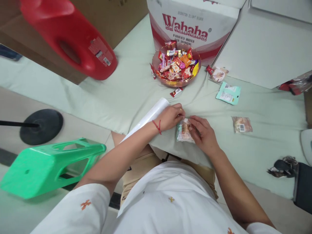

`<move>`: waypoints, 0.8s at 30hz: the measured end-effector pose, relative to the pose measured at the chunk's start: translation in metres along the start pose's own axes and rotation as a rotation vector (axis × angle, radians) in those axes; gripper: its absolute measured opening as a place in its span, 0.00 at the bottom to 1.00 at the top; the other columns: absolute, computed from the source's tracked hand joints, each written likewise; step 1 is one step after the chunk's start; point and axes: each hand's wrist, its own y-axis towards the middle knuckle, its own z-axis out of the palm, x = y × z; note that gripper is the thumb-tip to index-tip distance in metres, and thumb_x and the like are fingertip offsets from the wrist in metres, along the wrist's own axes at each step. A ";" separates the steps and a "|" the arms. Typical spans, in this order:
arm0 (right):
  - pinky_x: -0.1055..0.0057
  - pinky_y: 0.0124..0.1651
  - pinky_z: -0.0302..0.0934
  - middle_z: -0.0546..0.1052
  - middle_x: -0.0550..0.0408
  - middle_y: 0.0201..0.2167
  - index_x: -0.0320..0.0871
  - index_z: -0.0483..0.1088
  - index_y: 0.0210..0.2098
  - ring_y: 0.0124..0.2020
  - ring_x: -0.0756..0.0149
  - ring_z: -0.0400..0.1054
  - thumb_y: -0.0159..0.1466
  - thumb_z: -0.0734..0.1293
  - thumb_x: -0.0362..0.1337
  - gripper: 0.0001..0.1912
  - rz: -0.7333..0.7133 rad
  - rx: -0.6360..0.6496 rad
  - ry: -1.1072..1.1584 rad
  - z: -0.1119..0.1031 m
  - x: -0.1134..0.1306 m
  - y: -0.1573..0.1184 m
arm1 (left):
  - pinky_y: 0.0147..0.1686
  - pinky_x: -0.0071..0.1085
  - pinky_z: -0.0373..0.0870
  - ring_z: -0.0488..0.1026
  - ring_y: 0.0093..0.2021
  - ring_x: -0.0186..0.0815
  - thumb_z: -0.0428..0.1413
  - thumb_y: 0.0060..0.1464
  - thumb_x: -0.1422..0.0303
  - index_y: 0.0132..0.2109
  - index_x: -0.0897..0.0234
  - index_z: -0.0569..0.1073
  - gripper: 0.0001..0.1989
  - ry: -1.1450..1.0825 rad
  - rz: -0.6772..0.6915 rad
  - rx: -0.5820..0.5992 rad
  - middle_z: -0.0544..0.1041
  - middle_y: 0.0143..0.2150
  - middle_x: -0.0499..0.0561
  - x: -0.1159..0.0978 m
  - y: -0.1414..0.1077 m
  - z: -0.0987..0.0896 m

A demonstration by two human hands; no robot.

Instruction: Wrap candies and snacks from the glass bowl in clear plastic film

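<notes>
Pinching the top edge of the clear packet (183, 131), my left hand (173, 115) has its finger and thumb close together. My right hand (204, 134) grips the packet's right side with bent fingers. The packet is at the near edge of the table (209, 102), with pale pink and tan stuff in it. Past it, a see-through bowl (168, 82) is full of candy in shiny wrappers, just beside the big white and red box (192, 19). I cannot tell what is in the box.
</notes>
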 end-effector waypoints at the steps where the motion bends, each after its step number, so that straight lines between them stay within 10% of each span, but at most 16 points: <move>1: 0.48 0.57 0.68 0.75 0.44 0.59 0.49 0.71 0.60 0.55 0.53 0.71 0.72 0.64 0.38 0.17 0.017 0.007 0.002 0.001 0.000 -0.001 | 0.42 0.34 0.71 0.74 0.38 0.38 0.53 0.62 0.72 0.36 0.66 0.76 0.08 0.022 0.023 0.008 0.73 0.38 0.53 0.000 -0.001 0.001; 17: 0.50 0.58 0.67 0.76 0.46 0.56 0.49 0.69 0.61 0.56 0.51 0.69 0.70 0.67 0.45 0.21 0.137 0.057 0.015 0.000 0.002 0.000 | 0.40 0.31 0.70 0.75 0.36 0.35 0.57 0.61 0.72 0.38 0.67 0.79 0.06 -0.053 0.042 -0.004 0.76 0.37 0.51 0.008 -0.004 0.000; 24: 0.46 0.62 0.63 0.75 0.44 0.57 0.47 0.66 0.63 0.59 0.47 0.65 0.65 0.71 0.50 0.30 0.262 0.054 0.057 0.013 0.007 0.001 | 0.42 0.35 0.69 0.70 0.39 0.40 0.46 0.71 0.69 0.38 0.66 0.77 0.17 0.338 0.255 -0.009 0.74 0.38 0.55 0.000 -0.010 0.003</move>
